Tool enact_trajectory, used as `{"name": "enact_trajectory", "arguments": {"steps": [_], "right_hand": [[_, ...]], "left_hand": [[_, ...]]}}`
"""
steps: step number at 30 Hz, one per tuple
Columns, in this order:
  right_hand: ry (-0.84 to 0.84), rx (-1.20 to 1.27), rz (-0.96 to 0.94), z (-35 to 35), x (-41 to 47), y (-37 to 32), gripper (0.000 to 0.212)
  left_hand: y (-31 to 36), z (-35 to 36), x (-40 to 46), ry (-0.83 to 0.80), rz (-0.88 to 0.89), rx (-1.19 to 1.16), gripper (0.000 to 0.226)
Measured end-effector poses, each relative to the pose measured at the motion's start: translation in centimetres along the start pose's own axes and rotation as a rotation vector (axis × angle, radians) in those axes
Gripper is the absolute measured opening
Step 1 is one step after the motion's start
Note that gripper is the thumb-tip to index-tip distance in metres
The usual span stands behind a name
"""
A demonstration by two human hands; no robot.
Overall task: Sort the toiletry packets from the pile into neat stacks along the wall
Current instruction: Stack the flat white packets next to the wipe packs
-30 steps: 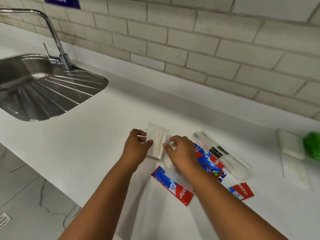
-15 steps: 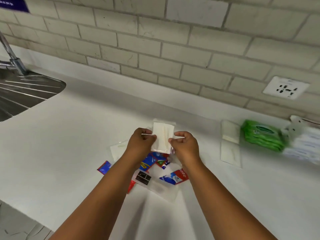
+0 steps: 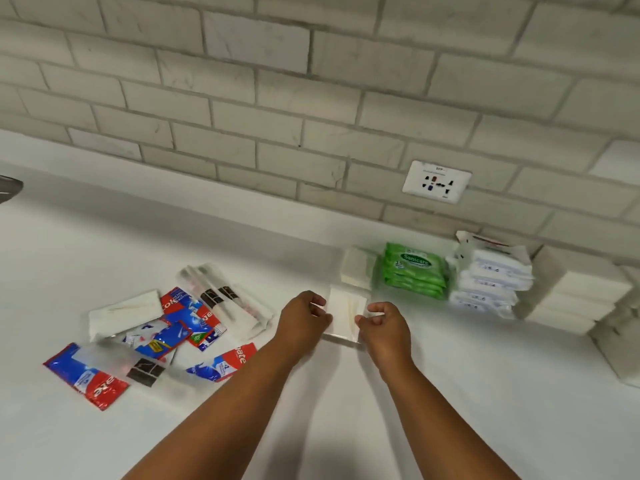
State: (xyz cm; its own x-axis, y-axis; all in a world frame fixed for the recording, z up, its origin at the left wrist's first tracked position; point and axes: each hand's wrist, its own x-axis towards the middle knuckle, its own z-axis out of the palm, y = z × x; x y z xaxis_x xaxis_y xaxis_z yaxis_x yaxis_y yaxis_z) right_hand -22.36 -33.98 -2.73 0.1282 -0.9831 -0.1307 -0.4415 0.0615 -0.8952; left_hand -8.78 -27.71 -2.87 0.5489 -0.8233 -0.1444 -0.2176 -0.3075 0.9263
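Observation:
A clear packet of white sticks (image 3: 346, 311) is pinched at its two sides by my left hand (image 3: 304, 318) and my right hand (image 3: 382, 327), low over the white counter (image 3: 450, 393). It sits just in front of a small stack of white packets (image 3: 356, 268) by the wall. To the right stand a stack of green wipe packs (image 3: 415, 271), a stack of white wipe packs (image 3: 491, 278) and white boxes (image 3: 581, 292). The loose pile (image 3: 180, 327) of red-and-blue toothpaste sachets and clear packets lies to the left.
A tiled wall with a white socket (image 3: 437, 181) rises behind the stacks. A sliver of the steel sink (image 3: 8, 188) shows at the far left edge. More white boxes (image 3: 620, 348) sit at the right edge.
Both hands have carried the clear packet from the pile rightward to the white stack by the wall. The view has swung right, so the sink is almost out of frame.

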Motion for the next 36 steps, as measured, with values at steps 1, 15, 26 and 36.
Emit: {"name": "enact_trajectory", "arguments": {"steps": [1,15,26,36], "right_hand": [[-0.008,-0.022,-0.022,-0.2,0.6,0.1,0.023],[0.050,-0.371,-0.189,0.4,5.5,1.3,0.022],[-0.012,-0.425,-0.490,3.0,2.9,-3.2,0.027],[-0.464,-0.514,-0.746,14.1,-3.1,-9.1,0.031]], "left_hand": [[0.1,0.6,0.4,0.028,0.008,0.023,0.017],[-0.1,2.8,4.7,0.095,0.077,0.260,0.013],[0.6,-3.9,3.5,0.291,0.132,0.266,0.027],[-7.1,-23.7,0.1,0.353,-0.171,0.686,0.033]]}}
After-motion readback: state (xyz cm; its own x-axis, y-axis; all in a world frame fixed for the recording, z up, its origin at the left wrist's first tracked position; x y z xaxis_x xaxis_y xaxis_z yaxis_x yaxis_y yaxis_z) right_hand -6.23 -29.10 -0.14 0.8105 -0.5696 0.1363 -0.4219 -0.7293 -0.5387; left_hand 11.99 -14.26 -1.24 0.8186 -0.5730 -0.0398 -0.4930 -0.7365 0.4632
